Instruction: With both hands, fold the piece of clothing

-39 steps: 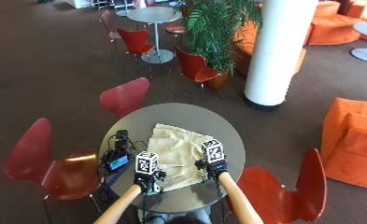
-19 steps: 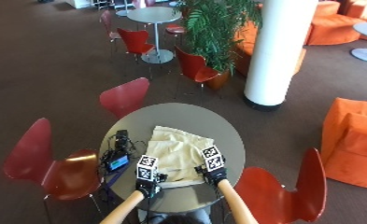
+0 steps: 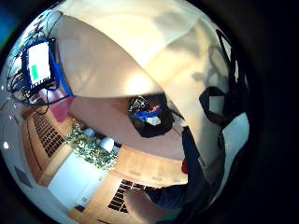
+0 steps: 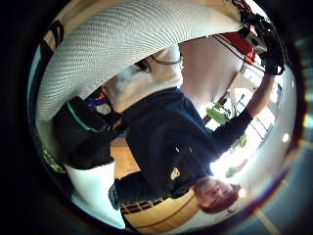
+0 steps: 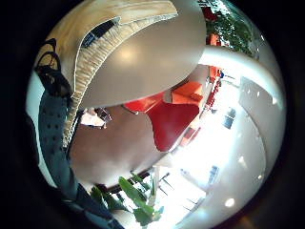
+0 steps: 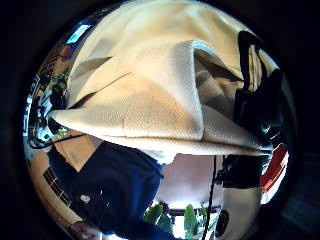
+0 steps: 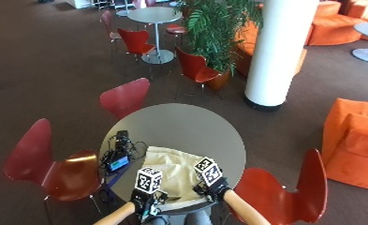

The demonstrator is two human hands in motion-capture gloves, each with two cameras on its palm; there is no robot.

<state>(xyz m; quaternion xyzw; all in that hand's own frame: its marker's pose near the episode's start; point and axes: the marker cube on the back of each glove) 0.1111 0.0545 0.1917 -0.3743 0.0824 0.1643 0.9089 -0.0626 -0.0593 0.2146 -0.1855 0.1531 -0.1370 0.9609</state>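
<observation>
A cream piece of clothing (image 7: 174, 171) lies on the near half of the round grey table (image 7: 183, 126), with its near hem at the table's edge. My left hand (image 7: 147, 199) holds the hem's left end, and my right hand (image 7: 211, 185) holds its right end. The right thumb side palm view shows the clothing (image 6: 150, 100) lifted in a fold, with gloved fingers (image 6: 260, 115) curled round its edge. Its woven fabric (image 4: 127, 44) fills the left thumb side palm view close up. Dark fingers (image 3: 224, 98) curl on the cloth (image 3: 140, 46) in the left little finger side palm view.
A small lit device with cables (image 7: 118, 161) sits on the table's left side, just beside the clothing. Red chairs stand at the left (image 7: 53, 164), at the right (image 7: 283, 187) and at the far side (image 7: 126, 96). A white pillar (image 7: 277, 47) rises beyond.
Both hands have drawn back toward my body to the table's near edge. The clothing's near part has come with them.
</observation>
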